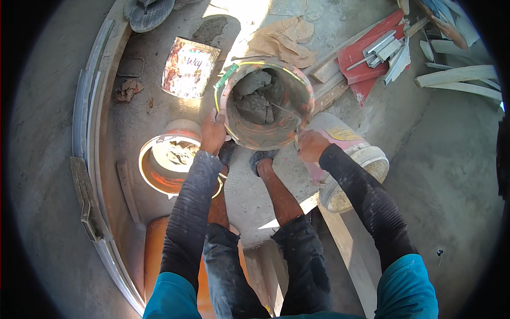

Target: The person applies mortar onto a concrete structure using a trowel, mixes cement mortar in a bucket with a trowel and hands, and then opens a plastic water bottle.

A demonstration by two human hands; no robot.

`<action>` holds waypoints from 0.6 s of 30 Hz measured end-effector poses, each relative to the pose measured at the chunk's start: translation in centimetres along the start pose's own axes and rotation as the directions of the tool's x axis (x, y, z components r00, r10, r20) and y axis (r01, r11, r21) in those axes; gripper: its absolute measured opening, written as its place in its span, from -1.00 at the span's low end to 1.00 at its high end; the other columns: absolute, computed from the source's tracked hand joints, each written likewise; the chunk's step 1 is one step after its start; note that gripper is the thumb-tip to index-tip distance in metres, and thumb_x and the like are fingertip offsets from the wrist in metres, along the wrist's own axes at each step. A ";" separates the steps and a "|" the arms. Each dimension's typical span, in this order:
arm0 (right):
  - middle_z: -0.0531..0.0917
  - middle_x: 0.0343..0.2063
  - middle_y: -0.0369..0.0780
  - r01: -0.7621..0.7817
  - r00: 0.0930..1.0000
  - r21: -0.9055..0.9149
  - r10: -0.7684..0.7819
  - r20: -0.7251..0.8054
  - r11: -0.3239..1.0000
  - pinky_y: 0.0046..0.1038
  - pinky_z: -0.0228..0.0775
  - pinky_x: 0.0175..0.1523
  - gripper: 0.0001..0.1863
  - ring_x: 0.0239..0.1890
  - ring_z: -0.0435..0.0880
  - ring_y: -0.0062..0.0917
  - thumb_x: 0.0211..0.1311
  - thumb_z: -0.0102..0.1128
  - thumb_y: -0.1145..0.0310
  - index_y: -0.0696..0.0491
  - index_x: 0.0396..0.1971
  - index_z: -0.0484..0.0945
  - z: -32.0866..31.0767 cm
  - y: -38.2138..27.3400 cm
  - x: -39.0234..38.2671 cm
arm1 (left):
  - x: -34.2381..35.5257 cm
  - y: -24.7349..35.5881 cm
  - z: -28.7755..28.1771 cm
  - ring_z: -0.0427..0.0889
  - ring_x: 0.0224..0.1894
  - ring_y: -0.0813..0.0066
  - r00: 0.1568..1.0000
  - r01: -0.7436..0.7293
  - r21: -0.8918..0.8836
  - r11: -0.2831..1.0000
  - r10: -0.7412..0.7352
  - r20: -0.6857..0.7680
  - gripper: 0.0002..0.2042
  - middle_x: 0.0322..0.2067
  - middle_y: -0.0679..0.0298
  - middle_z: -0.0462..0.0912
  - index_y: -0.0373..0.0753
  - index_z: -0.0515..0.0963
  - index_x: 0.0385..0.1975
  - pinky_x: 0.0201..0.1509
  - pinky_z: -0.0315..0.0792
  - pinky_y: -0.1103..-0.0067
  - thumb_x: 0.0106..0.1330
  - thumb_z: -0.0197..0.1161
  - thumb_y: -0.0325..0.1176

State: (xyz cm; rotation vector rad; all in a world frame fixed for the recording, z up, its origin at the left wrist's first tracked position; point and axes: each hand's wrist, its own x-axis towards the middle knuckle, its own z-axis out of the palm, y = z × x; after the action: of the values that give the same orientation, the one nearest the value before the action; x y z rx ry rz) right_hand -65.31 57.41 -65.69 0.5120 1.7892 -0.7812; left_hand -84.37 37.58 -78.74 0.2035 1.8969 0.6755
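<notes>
A bucket (234,125) stands in front of my feet, its rim edged in yellow with a green grip at the left. Grey mortar (256,103) lies inside it in lumps. My left hand (213,134) is closed on the left side of the bucket's rim. At the right side of the rim, my right hand (312,145) is closed around the end of a thin-shafted tool (287,110) that reaches into the bucket. The tool's far end is unclear against the mortar, and my fingers hide its handle.
An orange-rimmed bucket (146,169) stands left of my legs, a tipped whitish bucket (366,159) to the right. A rusty can (188,68) and crumpled brown paper (284,40) lie beyond. Metal offcuts (380,50) top a red sheet. A person's arm (450,31) shows at far right.
</notes>
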 end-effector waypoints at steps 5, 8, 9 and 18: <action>0.61 -0.42 0.13 -0.086 0.933 0.299 0.182 -0.310 0.950 -0.21 0.52 -0.12 -0.41 -0.27 0.66 -0.03 0.00 0.17 0.42 0.42 0.01 0.24 -1.9 0.7 0.4 | -1.1 4.4 -0.2 0.62 -0.32 0.48 0.985 0.134 -0.325 0.936 -0.090 0.146 -0.60 -0.24 0.15 0.54 -0.42 0.35 0.06 -0.35 0.63 0.54 0.45 -0.01 -0.18; 0.63 -0.39 0.08 -0.308 0.864 0.149 0.342 -0.370 0.940 -0.20 0.54 -0.17 -0.54 -0.28 0.68 -0.08 0.09 0.10 0.40 0.34 -0.05 0.28 5.2 -0.8 4.0 | -1.1 5.5 2.1 0.60 -0.33 0.48 0.993 0.094 -0.376 0.922 -0.060 0.100 -0.60 -0.23 0.13 0.55 -0.45 0.39 0.04 -0.42 0.66 0.52 0.42 0.04 -0.21; 0.63 -0.35 0.05 -0.437 0.826 0.067 0.430 -0.365 0.897 -0.19 0.54 -0.20 -0.61 -0.29 0.68 -0.09 0.15 0.04 0.40 0.30 -0.07 0.30 6.3 -0.4 4.8 | -0.7 5.6 2.5 0.60 -0.33 0.48 0.994 0.073 -0.379 0.923 -0.038 0.099 -0.60 -0.23 0.13 0.55 -0.45 0.39 0.04 -0.42 0.66 0.52 0.42 0.04 -0.21; 0.64 -0.29 0.06 -0.045 0.959 0.165 0.089 -0.270 0.985 -0.20 0.51 -0.11 -0.65 -0.21 0.67 -0.09 0.13 0.02 0.36 0.30 -0.15 0.46 -3.4 0.8 1.6 | -0.5 3.5 0.8 0.65 -0.27 0.38 0.990 0.058 -0.273 0.960 -0.021 0.139 -0.66 -0.17 0.13 0.56 -0.39 0.37 -0.01 -0.28 0.65 0.42 0.45 0.01 -0.19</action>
State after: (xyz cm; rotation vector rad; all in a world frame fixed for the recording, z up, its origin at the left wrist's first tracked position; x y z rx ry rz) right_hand -67.53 60.32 -66.63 0.8165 1.9636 -0.8399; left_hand -84.04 40.53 -76.68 0.0315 1.6525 0.8688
